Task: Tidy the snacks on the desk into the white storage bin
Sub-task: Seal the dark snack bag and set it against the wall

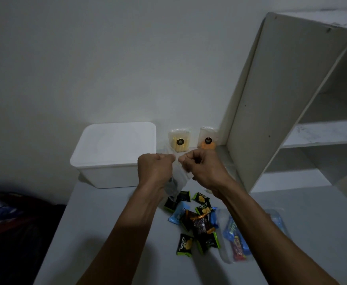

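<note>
**Clear bag held open above the snacks**

Head view: the left hand (155, 168) and right hand (201, 167) each pinch the top edge of a thin clear bag (176, 182), every grip curled tight on the film. The bag looks light, limp and slippery; its rim is the best hold. Snacks (195, 221) lie on the counter (106, 233) below the grips; the bin (115, 155), lid on, sits just left.

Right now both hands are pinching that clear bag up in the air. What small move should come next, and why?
Probably swing the clear plastic bag left over the white storage bin and lower it. Both the left hand and right hand already hold its top, and the bin sits just left of them, though whether it is lidded is unclear.
</note>
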`<state>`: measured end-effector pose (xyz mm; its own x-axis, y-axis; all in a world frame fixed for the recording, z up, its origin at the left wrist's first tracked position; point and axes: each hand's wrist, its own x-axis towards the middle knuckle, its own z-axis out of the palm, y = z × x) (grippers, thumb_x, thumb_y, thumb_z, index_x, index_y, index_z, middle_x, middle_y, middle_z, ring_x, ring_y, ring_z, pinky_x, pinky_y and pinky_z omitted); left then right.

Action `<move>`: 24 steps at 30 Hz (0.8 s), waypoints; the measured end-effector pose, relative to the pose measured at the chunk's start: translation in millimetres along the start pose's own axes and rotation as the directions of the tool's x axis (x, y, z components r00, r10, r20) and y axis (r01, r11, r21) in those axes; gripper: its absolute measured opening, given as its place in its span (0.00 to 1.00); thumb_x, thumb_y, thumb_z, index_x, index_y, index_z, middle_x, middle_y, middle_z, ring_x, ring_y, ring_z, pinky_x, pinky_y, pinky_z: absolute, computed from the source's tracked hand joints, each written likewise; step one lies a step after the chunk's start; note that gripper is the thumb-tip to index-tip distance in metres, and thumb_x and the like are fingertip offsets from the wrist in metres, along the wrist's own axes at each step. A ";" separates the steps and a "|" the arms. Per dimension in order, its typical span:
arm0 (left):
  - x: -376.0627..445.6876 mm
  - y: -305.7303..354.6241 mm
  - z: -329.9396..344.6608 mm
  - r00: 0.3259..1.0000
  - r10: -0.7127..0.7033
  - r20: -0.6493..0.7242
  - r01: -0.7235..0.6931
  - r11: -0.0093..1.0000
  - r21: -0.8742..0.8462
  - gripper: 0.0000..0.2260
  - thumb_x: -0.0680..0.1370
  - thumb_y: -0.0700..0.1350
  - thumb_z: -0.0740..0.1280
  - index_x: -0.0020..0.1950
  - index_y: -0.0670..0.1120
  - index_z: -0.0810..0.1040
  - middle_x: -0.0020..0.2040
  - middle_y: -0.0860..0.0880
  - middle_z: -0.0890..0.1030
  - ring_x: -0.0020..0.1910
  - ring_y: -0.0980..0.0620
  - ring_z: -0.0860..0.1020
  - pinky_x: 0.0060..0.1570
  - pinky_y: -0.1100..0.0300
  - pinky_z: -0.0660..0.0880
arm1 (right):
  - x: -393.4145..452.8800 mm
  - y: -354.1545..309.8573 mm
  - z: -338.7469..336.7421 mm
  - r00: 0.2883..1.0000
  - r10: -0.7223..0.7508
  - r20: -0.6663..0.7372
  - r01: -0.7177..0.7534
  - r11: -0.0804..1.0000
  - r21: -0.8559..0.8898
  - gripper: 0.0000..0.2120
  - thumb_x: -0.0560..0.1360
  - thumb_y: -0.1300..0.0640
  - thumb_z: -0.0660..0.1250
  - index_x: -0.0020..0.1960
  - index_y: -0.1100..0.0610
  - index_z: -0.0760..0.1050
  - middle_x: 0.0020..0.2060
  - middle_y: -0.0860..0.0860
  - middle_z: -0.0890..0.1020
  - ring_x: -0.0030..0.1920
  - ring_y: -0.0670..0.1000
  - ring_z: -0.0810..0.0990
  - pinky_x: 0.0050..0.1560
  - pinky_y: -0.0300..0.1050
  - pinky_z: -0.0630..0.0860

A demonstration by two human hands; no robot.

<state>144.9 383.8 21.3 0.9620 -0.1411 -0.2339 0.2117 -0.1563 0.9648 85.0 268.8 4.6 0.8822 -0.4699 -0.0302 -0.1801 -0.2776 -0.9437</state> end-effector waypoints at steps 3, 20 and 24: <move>-2.1 -4.7 1.3 1.000 0.000 -0.009 -0.001 1.000 -0.014 0.08 0.74 0.46 0.74 0.38 0.43 0.82 0.36 0.47 0.82 0.36 0.51 0.79 0.38 0.61 0.75 | -1.8 1.1 -8.2 0.999 -0.019 0.029 0.021 0.998 -0.057 0.09 0.79 0.54 0.67 0.41 0.54 0.80 0.35 0.49 0.81 0.36 0.45 0.78 0.38 0.42 0.75; 24.6 -23.6 1.8 0.957 0.213 0.198 -0.189 0.973 -0.132 0.03 0.77 0.44 0.70 0.44 0.50 0.82 0.41 0.54 0.82 0.40 0.62 0.77 0.38 0.73 0.72 | -5.4 18.3 -80.1 0.996 -0.044 0.076 0.051 0.995 -0.082 0.13 0.73 0.45 0.70 0.54 0.50 0.81 0.48 0.50 0.83 0.48 0.51 0.82 0.51 0.53 0.81; 39.6 -36.3 10.8 0.958 0.203 0.204 -0.186 0.978 -0.097 0.02 0.78 0.44 0.70 0.47 0.49 0.83 0.41 0.54 0.83 0.39 0.65 0.78 0.40 0.72 0.73 | 3.0 50.9 -59.7 0.991 -0.030 -0.130 0.034 0.999 0.026 0.03 0.75 0.55 0.71 0.46 0.53 0.82 0.40 0.51 0.84 0.39 0.48 0.81 0.41 0.44 0.82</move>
<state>173.5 373.4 -24.3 0.9290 -0.3664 -0.0528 0.0444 -0.0314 0.9985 52.5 203.3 -23.9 0.8231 -0.5664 0.0417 -0.1384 -0.2712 -0.9525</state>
